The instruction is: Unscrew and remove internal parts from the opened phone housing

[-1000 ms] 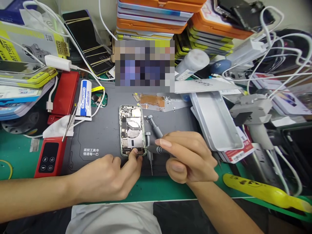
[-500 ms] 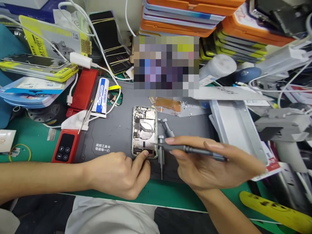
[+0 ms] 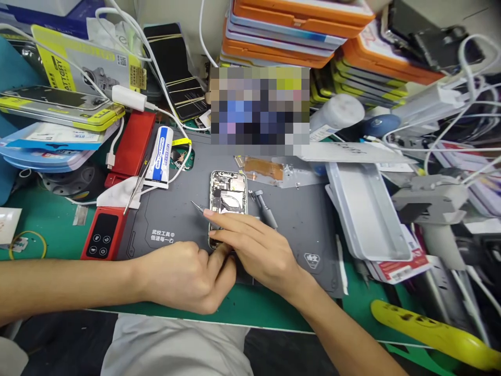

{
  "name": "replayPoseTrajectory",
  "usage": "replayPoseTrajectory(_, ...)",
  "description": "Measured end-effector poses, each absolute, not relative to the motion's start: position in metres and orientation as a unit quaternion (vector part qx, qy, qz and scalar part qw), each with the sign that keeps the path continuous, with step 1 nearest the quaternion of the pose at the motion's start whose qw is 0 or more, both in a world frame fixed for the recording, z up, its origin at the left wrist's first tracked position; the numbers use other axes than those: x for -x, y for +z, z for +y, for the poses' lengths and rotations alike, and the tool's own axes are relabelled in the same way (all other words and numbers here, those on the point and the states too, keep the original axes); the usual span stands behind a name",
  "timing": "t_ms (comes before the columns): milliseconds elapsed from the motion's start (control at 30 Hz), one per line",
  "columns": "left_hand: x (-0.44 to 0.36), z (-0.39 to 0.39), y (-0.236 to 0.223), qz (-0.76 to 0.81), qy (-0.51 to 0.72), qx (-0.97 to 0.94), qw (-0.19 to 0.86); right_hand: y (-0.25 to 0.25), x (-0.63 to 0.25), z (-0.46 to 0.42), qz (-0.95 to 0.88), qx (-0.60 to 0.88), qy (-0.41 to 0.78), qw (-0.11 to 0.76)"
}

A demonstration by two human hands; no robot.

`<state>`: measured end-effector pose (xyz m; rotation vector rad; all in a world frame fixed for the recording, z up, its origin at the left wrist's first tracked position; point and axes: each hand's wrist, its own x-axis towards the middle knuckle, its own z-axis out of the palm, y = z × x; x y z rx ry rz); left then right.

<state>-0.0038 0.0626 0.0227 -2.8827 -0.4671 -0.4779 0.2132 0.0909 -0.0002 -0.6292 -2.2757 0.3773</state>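
An opened phone (image 3: 228, 190) with its inner parts showing lies on the grey work mat (image 3: 176, 219). My left hand (image 3: 188, 277) is curled, with its index finger pressed on the phone's near end. My right hand (image 3: 254, 245) lies across the phone's lower half, fingers closed on a thin screwdriver (image 3: 197, 207) whose tip pokes out to the left over the mat. A second grey screwdriver (image 3: 266, 208) lies on the mat just right of the phone.
A white glue tube (image 3: 160, 155), tweezers (image 3: 135, 185) and a red device (image 3: 99, 236) sit at the mat's left. A grey metal tray (image 3: 364, 209) stands at the right, a yellow tool (image 3: 426, 326) near the front right. Stacked orange cases (image 3: 293, 26) and cables crowd the back.
My right hand has swung left over the phone, turning the screwdriver so its tip now points left past the phone's edge. The left hand has stayed on the phone's near end.
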Motion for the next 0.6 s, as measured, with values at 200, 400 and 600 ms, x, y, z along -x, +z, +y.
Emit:
replayPoseTrajectory(200,0.004,0.066,0.030,-0.204,-0.153,0.967,0.010,0.005,-0.215,0.089,-0.802,0.318,0.242,0.445)
replayPoseTrajectory(400,0.005,0.085,0.038,-0.255,-0.153,0.953,-0.067,0.010,-0.226,0.095,-0.610,0.405,0.322,0.599)
replayPoseTrajectory(600,0.007,0.090,0.038,-0.266,-0.152,0.950,-0.065,0.014,-0.231,0.094,-0.625,0.386,0.411,0.539)
